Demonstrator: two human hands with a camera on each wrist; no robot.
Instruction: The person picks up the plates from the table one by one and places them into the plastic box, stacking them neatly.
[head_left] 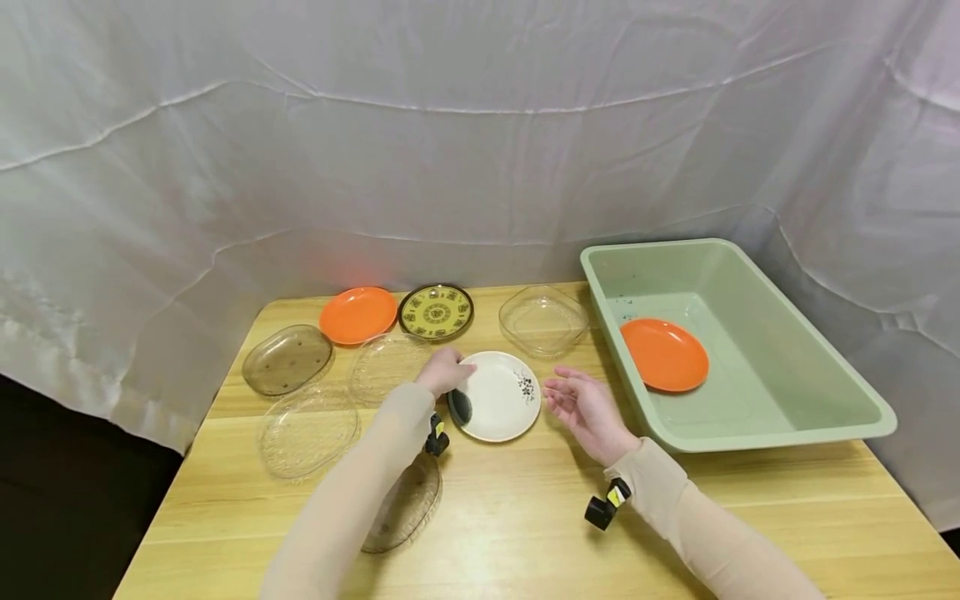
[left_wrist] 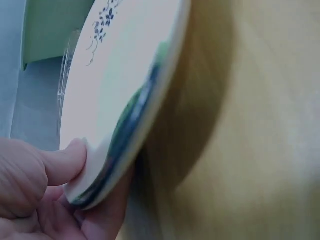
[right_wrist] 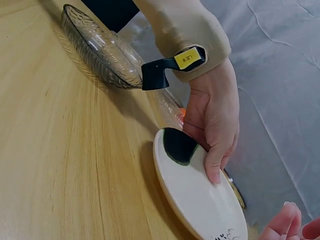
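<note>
A white plate (head_left: 497, 398) with a dark patch and a small flower print is in the middle of the table. My left hand (head_left: 444, 372) pinches its left rim, thumb on the upper face and fingers beneath, as the left wrist view shows. In that view the plate (left_wrist: 115, 95) is off the wood, with its shadow on the table beside it. My right hand (head_left: 588, 415) is just to the right of the plate, fingers loosely extended and apart from it. The right wrist view catches only its fingertips (right_wrist: 285, 222), by the plate's lower end.
A green tub (head_left: 780, 446) at the right holds an orange plate (head_left: 664, 355). Another orange plate (head_left: 358, 316) and a yellow patterned plate (head_left: 437, 312) lie at the back. Clear glass dishes (head_left: 543, 321) and brown dishes (head_left: 288, 360) are around the left and back; one brown dish (head_left: 408, 504) is under my left forearm.
</note>
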